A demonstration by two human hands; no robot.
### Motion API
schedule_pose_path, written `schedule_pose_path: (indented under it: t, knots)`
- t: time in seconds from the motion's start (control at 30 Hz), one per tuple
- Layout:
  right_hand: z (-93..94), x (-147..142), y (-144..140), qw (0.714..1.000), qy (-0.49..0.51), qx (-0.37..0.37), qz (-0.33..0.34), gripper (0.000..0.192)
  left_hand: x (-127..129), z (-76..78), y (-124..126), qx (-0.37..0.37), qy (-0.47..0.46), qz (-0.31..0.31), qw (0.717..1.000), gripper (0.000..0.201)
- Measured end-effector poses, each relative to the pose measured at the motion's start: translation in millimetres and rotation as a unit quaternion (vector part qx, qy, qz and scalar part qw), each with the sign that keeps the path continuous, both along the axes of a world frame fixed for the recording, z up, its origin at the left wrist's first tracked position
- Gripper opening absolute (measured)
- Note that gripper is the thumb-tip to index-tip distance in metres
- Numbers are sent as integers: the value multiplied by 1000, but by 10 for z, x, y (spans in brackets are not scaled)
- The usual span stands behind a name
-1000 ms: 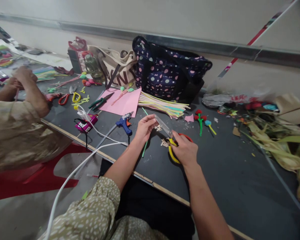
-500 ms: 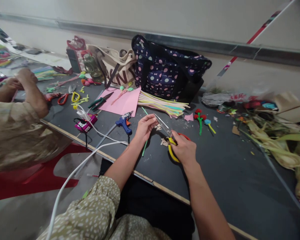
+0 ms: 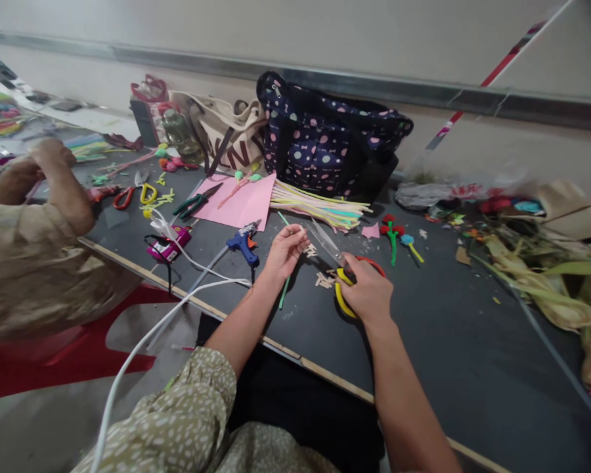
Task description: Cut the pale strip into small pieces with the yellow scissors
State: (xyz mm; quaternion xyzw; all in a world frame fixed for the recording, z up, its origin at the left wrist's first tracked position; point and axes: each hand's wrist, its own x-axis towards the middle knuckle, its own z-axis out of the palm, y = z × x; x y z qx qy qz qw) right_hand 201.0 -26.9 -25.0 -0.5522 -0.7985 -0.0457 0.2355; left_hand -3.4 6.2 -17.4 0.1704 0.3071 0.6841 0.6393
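Both hands work just above the dark table. The right hand is closed through the yellow and red handles of a pair of scissors, whose blades stand apart and point up and left towards the left hand. The left hand is loosely curled, its fingertips pinched on a small pale piece held right at the blade tips; what the piece is made of cannot be told. Small pale offcuts lie on the table between the two hands, and a green stick lies under the left wrist.

Behind the hands, a dark polka-dot bag stands against the wall, its mouth partly open; its contents do not show. Beside it a beige canvas tote slumps, with a greenish bottle just to its left. Pastel pipe cleaners fan out before the bags, next to a pink paper sheet. A blue glue gun lies left of the hands. A co-worker's arm rests at far left.
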Motion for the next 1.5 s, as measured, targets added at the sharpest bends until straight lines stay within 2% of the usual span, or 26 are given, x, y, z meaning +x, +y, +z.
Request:
schedule_pose_path:
  t: [0.4,0.77,1.1,1.3,1.5]
  knots:
    - [-42,9,1,1000,-8,6,11,48,-5,28,0,-10,22,9,1000,22]
    - [-57,15,9,1000,-22,12,7,47,5,50,-5,-10,46,8,999,30]
    - [-55,16,28,997,74,4,-6,44,-8,4,7,-26,44,2,999,28]
    - [-71,15,21,999,47,-2,6,47,1,15,2,-46,43,33,997,26]
    - [-53,8,12,999,33,-2,21,46,-5,30,2,-34,30,37,998,27]
